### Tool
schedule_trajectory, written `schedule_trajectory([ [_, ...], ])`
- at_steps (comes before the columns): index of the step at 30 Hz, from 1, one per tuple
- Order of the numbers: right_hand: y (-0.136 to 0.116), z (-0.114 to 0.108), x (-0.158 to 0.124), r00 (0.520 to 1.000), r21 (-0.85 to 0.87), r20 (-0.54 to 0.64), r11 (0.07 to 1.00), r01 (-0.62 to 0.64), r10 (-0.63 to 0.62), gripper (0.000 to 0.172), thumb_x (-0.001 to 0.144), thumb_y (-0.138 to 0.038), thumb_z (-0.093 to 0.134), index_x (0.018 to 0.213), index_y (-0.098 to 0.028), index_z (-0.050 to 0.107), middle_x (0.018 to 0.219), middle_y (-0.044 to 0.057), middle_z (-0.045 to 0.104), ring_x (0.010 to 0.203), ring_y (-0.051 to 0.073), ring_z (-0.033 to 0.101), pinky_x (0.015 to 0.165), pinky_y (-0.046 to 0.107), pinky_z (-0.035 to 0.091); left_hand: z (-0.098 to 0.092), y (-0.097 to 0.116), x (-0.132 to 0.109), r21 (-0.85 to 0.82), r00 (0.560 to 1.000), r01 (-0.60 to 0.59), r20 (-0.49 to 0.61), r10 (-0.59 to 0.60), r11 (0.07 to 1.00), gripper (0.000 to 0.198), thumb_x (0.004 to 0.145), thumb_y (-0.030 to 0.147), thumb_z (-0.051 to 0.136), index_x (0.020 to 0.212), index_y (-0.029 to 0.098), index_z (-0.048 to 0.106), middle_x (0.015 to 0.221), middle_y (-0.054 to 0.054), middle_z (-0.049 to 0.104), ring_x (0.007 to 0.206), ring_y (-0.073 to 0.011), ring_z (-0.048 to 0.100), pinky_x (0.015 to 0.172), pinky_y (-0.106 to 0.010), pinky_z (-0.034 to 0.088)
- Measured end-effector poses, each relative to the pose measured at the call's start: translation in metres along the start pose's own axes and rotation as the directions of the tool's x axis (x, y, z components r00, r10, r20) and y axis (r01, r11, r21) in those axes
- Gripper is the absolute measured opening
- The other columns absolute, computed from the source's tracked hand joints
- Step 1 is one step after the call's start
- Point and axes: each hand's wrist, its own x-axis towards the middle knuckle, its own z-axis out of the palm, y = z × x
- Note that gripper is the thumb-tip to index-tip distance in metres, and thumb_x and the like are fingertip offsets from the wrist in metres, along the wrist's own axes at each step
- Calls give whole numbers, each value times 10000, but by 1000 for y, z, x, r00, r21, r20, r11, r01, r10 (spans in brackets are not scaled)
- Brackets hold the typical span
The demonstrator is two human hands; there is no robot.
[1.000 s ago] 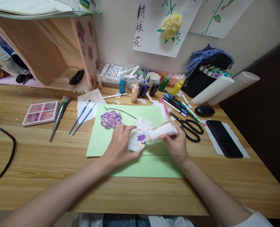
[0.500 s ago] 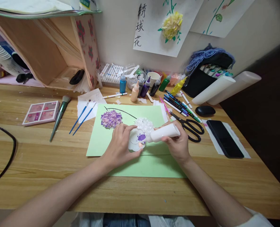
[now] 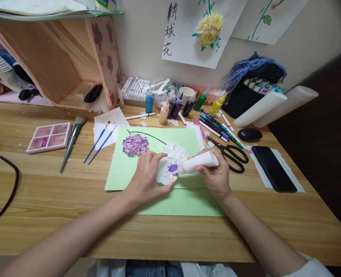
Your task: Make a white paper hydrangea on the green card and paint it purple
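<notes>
My right hand [image 3: 215, 175] grips a white tube [image 3: 200, 162] lying nearly flat, its nozzle pointing left over a small white palette [image 3: 165, 176] that carries a purple blob and an orange blob. My left hand [image 3: 145, 177] pinches the left rim of that palette, fingers curled. Both rest on a light green paper sheet [image 3: 130, 175]. On the sheet sit a purple paper flower [image 3: 135, 144] with a dark stem and a white paper flower [image 3: 176, 151] just behind the palette.
Black scissors [image 3: 230, 154], several markers [image 3: 216, 125], a black phone [image 3: 272, 168] and paint bottles [image 3: 176, 105] lie to the right and back. Two blue brushes [image 3: 99, 142], a green makeup brush [image 3: 71, 142] and a pink palette box [image 3: 49, 137] lie left. A black cable [image 3: 5, 192] curves far left.
The right hand and the tube have shifted only slightly, the tube's rear end dipping a little. The left hand stays on the palette.
</notes>
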Motion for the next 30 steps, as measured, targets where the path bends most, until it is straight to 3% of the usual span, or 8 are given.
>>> schedule_trajectory([
  [20,1,1,-1,1000,-28,9,1000,1,-1,426,632,-560,791,727,-206,574,664,-19,552,562,138,550,517,242,454,0,0,-1,-4,1000,0,15,0,1000,605,750,321,687,1263,173,403,1082,-91,459,1003,-242,431,878,-397,413],
  [30,-1,3,0,1000,1,13,1000,4,-4,420,632,-554,796,725,-202,587,667,-9,593,590,162,613,527,252,481,0,0,-1,-18,1000,-2,10,2,1000,609,756,334,684,1267,190,385,1079,-91,458,1001,-246,437,869,-404,421],
])
